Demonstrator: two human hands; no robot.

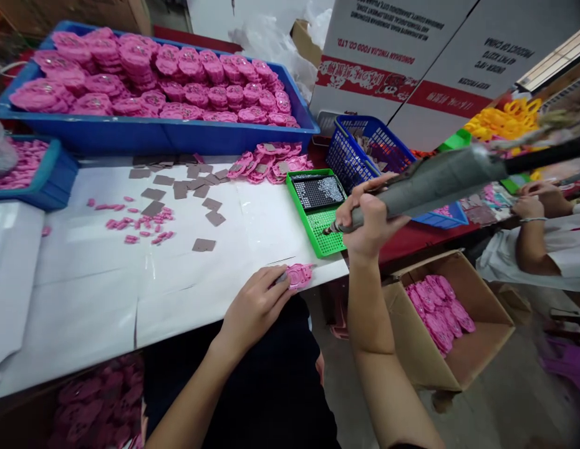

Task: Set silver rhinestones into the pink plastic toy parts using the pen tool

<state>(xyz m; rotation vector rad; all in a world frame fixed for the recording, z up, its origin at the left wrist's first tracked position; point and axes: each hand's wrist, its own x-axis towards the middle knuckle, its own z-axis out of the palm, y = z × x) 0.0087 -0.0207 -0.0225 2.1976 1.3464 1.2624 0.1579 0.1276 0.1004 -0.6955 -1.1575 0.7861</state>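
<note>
My left hand (255, 305) pinches a pink plastic piece (299, 273) against the front edge of the white table (107, 287). My right hand (369, 218) is wrapped round a grey powered screwdriver (430, 182), whose tip hovers over a green tray (320, 234) of small screws. Grey square pads (203, 245) and small pink bits (140, 221) lie scattered on the table.
A big blue tray (149, 134) at the back is heaped with pink pieces. A blue basket (360, 146) stands right of the green tray. A cardboard box (458, 349) on the floor holds pink pieces. Another person's arms (533, 231) are at the right.
</note>
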